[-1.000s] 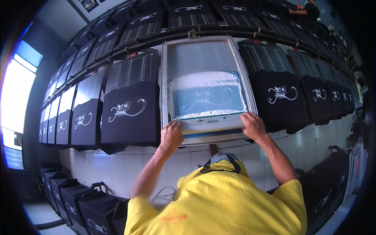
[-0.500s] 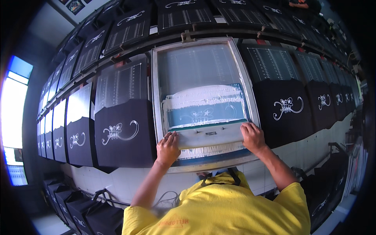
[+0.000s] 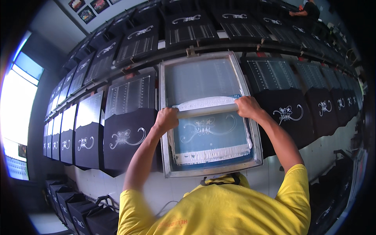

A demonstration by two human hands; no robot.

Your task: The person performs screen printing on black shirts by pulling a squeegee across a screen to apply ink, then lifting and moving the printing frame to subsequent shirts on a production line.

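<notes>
Both my hands are closed around a pale squeegee [image 3: 207, 111], which lies crosswise over a framed printing screen [image 3: 213, 172]. At its left end is my left hand [image 3: 167, 118]; my right hand [image 3: 248, 107] wraps the right end. Thick white ink [image 3: 203, 103] is heaped along the squeegee's far side. Nearer me, the blue mesh [image 3: 211, 143] shows a curled butterfly-like design, with a ridged white ink band [image 3: 213, 154] below it. The squeegee's blade is hidden under its handle.
Black garments [image 3: 129, 156] with white curled prints lie on boards left of the screen, and more black garments [image 3: 286, 123] lie to its right. A metal rail [image 3: 149, 58] runs behind the screen. Another person [image 3: 309, 11] is at the far right.
My hands have moved the squeegee away from me, from the screen's near end to about its middle. The mesh design and near ink band are now uncovered. The whole view has shifted slightly.
</notes>
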